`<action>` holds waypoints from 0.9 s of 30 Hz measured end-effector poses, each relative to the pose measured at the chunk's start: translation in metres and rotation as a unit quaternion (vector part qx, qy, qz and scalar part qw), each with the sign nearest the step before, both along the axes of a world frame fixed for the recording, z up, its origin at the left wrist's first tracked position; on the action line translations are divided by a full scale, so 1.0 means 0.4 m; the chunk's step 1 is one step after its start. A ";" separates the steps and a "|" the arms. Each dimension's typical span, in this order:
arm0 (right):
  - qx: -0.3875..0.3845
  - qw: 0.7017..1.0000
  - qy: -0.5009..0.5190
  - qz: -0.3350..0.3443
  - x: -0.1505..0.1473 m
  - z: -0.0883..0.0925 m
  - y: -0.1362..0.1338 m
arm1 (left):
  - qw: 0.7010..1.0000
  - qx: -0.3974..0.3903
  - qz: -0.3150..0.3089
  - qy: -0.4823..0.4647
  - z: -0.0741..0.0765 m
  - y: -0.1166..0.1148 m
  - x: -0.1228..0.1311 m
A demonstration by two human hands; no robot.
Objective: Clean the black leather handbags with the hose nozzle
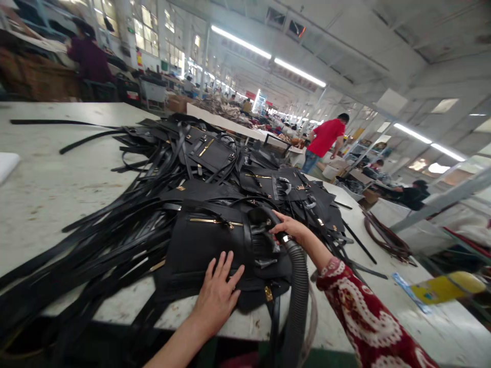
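A black leather-look bag piece (pixel 215 240) with a gold zipper (pixel 217 222) lies flat at the table's near edge. Across its lower part my left hand (pixel 218 291) rests palm down, fingers spread. My right hand (pixel 287 227) is wrapped around the black handle (pixel 264 214) of a ribbed grey hose (pixel 299 281), just over the right part of the bag piece. Beneath the handle are a strap and crinkled clear plastic wrap (pixel 266 262). The hose runs down past the near table edge. What its mouth touches is hidden.
Behind lie more black bag pieces (pixel 209 151) in a heap, with long straps (pixel 103 240) spreading left. On the right of the white table (pixel 57 189) are a yellow container (pixel 448 287) and coiled brown straps (pixel 383 237). A person in red (pixel 325 138) stands beyond.
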State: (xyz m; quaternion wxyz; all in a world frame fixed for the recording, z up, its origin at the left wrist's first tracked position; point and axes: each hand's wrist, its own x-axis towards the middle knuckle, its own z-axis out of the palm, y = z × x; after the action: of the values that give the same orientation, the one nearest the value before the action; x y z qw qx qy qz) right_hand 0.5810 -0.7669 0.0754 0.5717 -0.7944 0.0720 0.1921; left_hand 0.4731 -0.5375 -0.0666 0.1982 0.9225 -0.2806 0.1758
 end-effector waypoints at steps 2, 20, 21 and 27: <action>-0.018 1.000 -0.020 0.000 0.029 -0.014 0.028 | 0.999 -0.023 -0.001 0.030 0.013 -0.006 -0.009; 0.051 0.987 -0.033 0.150 -0.469 -0.059 0.264 | 0.717 -0.561 0.140 0.390 0.056 0.326 -0.019; 0.058 0.985 -0.028 0.160 -0.475 -0.079 0.277 | 0.715 -0.560 0.140 0.394 0.058 0.324 -0.020; 0.096 0.979 -0.006 0.178 -0.441 -0.125 0.328 | 0.708 -0.551 0.135 0.421 0.052 0.336 -0.024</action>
State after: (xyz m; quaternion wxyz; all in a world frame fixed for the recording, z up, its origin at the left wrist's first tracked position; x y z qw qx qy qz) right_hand 0.4047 -0.6356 0.0254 0.6023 -0.7372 -0.0926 0.2919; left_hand 0.4634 -0.4030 -0.0457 0.7431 0.6556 0.1061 -0.0821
